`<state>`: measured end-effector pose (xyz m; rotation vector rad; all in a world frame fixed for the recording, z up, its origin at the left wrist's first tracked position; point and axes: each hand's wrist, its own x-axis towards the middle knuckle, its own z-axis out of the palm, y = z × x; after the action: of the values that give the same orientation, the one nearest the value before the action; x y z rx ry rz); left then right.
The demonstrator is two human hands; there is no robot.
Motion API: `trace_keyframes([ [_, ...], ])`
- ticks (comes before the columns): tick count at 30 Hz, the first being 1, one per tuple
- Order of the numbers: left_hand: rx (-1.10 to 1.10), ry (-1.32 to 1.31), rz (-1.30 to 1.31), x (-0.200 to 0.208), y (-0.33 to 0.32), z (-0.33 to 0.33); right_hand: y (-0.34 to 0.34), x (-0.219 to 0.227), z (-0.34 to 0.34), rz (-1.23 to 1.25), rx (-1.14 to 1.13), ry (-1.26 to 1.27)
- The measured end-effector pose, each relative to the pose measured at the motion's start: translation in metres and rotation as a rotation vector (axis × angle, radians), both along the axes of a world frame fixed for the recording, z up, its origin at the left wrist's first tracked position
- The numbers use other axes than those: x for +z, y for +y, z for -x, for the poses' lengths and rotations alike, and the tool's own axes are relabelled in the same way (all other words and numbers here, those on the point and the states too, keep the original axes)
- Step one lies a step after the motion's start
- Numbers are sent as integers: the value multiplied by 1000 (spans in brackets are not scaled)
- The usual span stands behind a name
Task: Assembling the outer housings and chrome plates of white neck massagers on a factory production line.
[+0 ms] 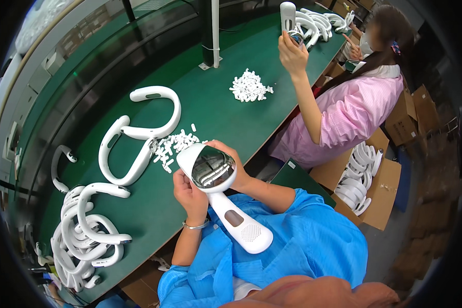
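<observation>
Both my hands grip a white neckband device (218, 203) above the green table's front edge. Its broad end carries a shiny mirrored oval; a dark window and a dotted grille show on the long arm pointing toward me. My left hand (188, 192) is closed on its left side, below the broad end. On the far right side, my right hand (231, 159) wraps it, partly hidden behind the device. Just beyond my hands lies a pile of small white plastic pieces (175, 146). Two curved white neckbands (177, 110) (105, 159) rest past that pile.
More neckbands (87, 236) are heaped at the left on the green table (205, 115). A second pile of small white pieces (250, 86) lies farther off, near a dark post (209, 36). A co-worker in pink (344, 110) holds another device. An open carton (382, 190) of neckbands stands at right.
</observation>
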<state>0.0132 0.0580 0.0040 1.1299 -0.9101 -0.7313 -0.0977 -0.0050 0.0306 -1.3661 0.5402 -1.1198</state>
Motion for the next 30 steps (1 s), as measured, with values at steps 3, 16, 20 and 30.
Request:
trace_keyframes([
  [3, -29, -88, -20, -8, -7, -4, -9, -9, -7, -205, 32, -162],
  [16, -372, 713, -491, -8, 17, -13, -76, -31, 40, 106, -365, 289],
  [20, -273, 669, -523, -5, 14, -33, -79, -31, 49, 660, -211, 804],
  [30, -313, 677, -510, -8, 5, -40, -84, -60, 38, 782, -174, 843],
])
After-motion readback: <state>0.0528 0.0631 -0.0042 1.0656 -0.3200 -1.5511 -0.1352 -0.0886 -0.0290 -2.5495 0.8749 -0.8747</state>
